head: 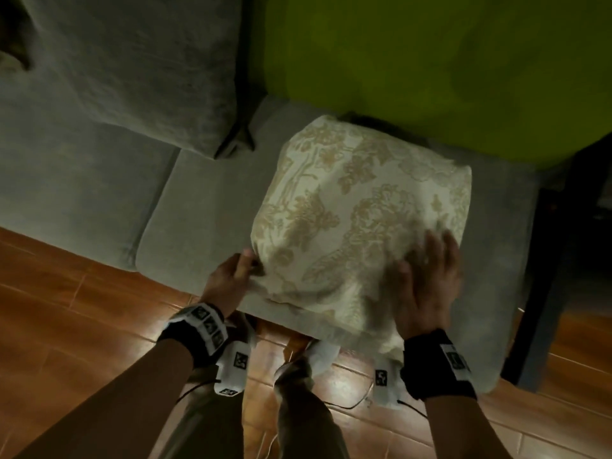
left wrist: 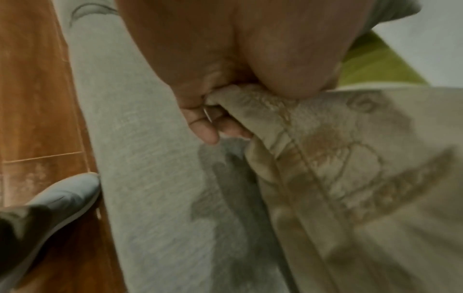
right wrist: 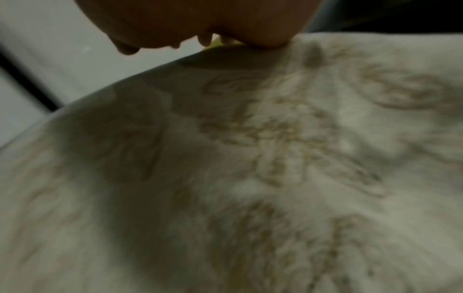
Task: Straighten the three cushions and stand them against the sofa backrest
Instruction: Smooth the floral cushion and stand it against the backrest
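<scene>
- A cream square cushion with a tan floral pattern lies flat on the grey fabric sofa seat, its far edge near the lime-green backrest.
- The left hand pinches its near-left corner, grip clenched on the fabric.
- The right hand lies flat on its near-right part, fingers spread, grip released.
- Reddish-brown floor tiles run below.

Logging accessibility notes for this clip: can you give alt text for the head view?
A cream floral cushion lies flat on a grey sofa seat; the left hand pinches its near corner while the right hand presses flat on top.
</scene>
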Action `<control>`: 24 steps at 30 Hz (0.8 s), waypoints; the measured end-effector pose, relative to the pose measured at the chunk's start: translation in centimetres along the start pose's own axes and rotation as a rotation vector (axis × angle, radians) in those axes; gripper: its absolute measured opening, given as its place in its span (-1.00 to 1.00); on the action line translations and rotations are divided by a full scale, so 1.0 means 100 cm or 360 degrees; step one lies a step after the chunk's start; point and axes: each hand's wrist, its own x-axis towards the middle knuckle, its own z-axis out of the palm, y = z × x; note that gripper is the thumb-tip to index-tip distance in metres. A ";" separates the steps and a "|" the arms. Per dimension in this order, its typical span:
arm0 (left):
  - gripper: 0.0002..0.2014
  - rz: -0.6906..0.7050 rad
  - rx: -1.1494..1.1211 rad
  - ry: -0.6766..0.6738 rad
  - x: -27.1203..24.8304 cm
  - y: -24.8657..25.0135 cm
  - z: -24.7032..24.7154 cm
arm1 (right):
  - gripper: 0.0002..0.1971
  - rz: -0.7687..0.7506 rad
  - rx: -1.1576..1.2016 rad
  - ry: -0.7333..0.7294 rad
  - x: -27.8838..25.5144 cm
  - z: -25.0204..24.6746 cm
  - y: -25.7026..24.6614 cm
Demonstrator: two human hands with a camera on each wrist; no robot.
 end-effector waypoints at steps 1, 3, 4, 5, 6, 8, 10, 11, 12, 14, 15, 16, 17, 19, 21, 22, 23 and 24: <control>-0.54 0.0045 0.0030 0.0003 -0.001 0.004 -0.003 | -0.22 0.0267 0.0045 0.0096 0.001 -0.007 0.009; -0.65 0.0079 0.0067 0.0059 -0.001 0.006 -0.010 | -0.18 0.0893 0.0228 -0.0024 0.003 -0.016 0.025; -0.67 0.0072 0.0052 0.0054 -0.003 0.006 -0.013 | -0.23 0.1083 0.0296 -0.0129 0.004 -0.018 0.035; -0.67 0.0055 0.0056 0.0030 0.000 0.002 -0.015 | -0.30 0.1180 0.0364 -0.0186 0.008 -0.020 0.046; -0.67 0.0056 0.0079 -0.0012 0.000 -0.003 -0.016 | -0.34 0.1236 0.0426 -0.0185 0.013 -0.023 0.055; -0.68 0.0112 0.0167 -0.0058 0.001 -0.012 -0.016 | -0.30 0.1303 0.0590 -0.0198 0.022 -0.025 0.071; -0.68 0.0162 0.0310 0.0003 0.003 -0.023 -0.015 | -0.41 0.1295 0.0605 -0.0391 0.025 -0.026 0.082; -0.63 0.0231 0.0431 0.0052 0.006 -0.030 -0.014 | -0.56 0.1226 0.0520 -0.0504 0.026 -0.026 0.090; -0.60 0.0260 0.0550 0.0060 0.008 -0.036 -0.014 | -0.72 0.1128 0.0427 -0.0584 0.027 -0.030 0.091; -0.69 0.0113 0.0577 0.0045 0.013 -0.038 -0.016 | -0.79 0.0913 0.0224 -0.0693 0.033 -0.040 0.095; -0.75 0.0061 0.0594 0.0048 0.018 -0.039 -0.019 | -0.77 0.0818 0.0127 -0.0764 0.038 -0.047 0.098; -0.80 0.0034 0.0584 0.0058 0.021 -0.029 -0.024 | -0.78 0.0771 -0.0004 -0.0853 0.044 -0.055 0.101; -0.83 0.0039 0.0619 0.0106 0.027 -0.022 -0.033 | -0.80 0.0723 -0.0156 -0.0935 0.049 -0.062 0.108; -0.85 0.0088 0.0592 0.0242 0.037 0.008 -0.054 | -0.80 0.0624 -0.0412 -0.0935 0.065 -0.075 0.117; -0.86 0.0239 0.0517 0.0296 0.046 0.051 -0.072 | -0.83 0.0528 -0.0406 -0.0712 0.086 -0.084 0.110; -0.88 0.0322 0.0458 0.0267 0.050 0.076 -0.076 | -0.83 0.0495 -0.0300 -0.0625 0.099 -0.085 0.101; -0.89 0.0387 0.0412 0.0231 0.057 0.100 -0.076 | -0.79 0.0466 -0.0180 -0.0558 0.111 -0.084 0.091; -0.86 0.0488 0.0380 0.0210 0.064 0.124 -0.074 | -0.74 0.0444 -0.0087 -0.0523 0.125 -0.081 0.078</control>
